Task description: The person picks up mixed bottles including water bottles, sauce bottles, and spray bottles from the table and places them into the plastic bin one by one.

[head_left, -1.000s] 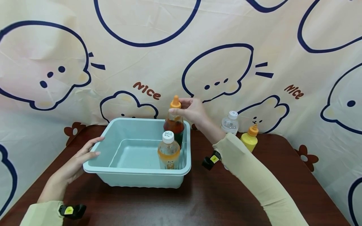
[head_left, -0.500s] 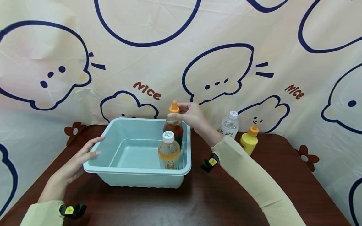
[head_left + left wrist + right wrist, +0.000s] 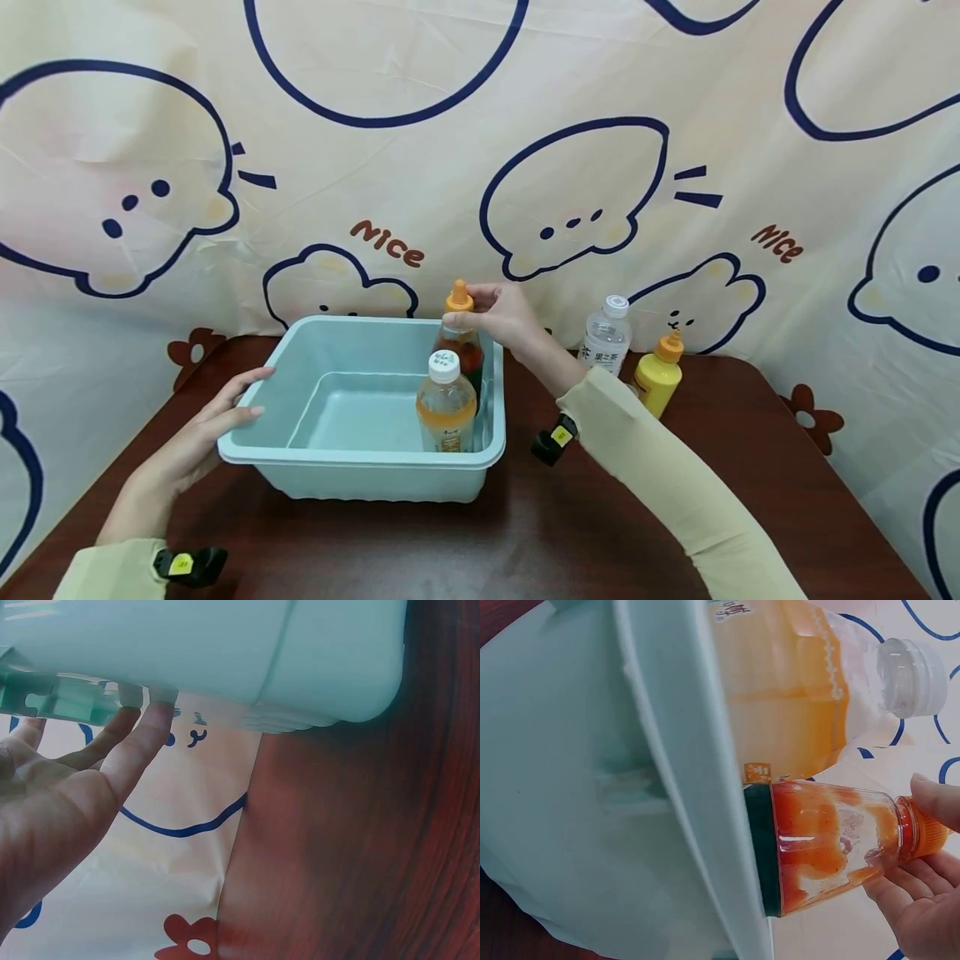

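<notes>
A light blue plastic basin [image 3: 360,458] sits on the dark wooden table. My left hand [image 3: 198,433] grips its left rim, and in the left wrist view the fingers [image 3: 142,735] reach up under the edge. My right hand [image 3: 510,317] pinches a sauce bottle [image 3: 467,354] just below its orange nozzle cap. Red sauce and a dark green label show on this bottle [image 3: 825,847]. It stands upright inside the basin's right end, its base hidden. Directly in front of it, also in the basin, is a white-capped bottle of orange drink [image 3: 447,412].
Right of the basin, behind my right forearm, stand a clear drink bottle [image 3: 606,337] with a white cap and a yellow squeeze bottle [image 3: 657,379] with an orange nozzle. A printed cloth [image 3: 420,183] hangs behind the table [image 3: 375,550].
My right hand has lowered the sauce bottle further into the basin's right end, behind the orange drink. More of the clear bottle's label shows now. My left hand stays on the rim.
</notes>
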The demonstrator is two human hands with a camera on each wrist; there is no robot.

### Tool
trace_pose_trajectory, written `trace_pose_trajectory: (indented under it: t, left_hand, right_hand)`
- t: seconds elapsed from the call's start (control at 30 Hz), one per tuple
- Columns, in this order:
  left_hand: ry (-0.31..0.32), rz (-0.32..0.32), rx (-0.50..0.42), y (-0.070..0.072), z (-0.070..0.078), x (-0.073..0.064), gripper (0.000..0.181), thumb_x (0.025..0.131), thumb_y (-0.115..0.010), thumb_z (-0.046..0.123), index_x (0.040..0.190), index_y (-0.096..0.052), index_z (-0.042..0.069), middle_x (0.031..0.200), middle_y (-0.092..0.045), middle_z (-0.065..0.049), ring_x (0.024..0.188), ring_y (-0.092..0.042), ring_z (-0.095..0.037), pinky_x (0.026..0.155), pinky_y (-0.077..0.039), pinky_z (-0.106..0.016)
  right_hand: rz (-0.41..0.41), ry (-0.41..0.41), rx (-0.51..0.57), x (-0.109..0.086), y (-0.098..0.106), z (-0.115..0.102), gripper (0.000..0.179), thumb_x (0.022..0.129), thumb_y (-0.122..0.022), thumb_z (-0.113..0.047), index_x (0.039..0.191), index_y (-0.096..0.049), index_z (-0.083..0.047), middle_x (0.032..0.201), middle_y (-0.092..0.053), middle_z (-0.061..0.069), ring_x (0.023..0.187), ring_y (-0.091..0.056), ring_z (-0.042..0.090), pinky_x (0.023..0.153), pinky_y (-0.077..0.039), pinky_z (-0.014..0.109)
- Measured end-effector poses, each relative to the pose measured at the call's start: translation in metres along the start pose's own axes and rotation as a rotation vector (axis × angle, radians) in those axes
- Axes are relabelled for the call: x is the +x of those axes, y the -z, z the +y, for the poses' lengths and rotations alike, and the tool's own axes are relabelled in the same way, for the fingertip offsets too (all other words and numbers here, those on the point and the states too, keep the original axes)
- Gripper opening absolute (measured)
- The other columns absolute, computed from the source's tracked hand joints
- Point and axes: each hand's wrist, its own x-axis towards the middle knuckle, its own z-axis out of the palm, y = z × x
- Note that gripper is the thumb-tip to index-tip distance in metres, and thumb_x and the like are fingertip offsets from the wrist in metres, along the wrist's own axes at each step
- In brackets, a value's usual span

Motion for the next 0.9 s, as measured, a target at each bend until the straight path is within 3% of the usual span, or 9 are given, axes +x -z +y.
trace_pose_trajectory:
  t: [0.9]
  left_hand:
    - [0.005, 0.002, -0.012, 0.0, 0.0, 0.0, 0.05, 0.095, -0.039, 0.021, 0.138, -0.02, 0.038, 0.138, -0.001, -0.021, 0.087, -0.057, -0.019, 0.069, -0.052, -0.039]
  right_hand:
    - [0.007, -0.027, -0.019, 0.005, -0.008, 0.017, 0.045, 0.074, -0.075, -0.014, 0.116, -0.06, -0.004, 0.111, -0.063, 0.01, 0.097, -0.061, 0.021, 0.083, -0.048, 0.028]
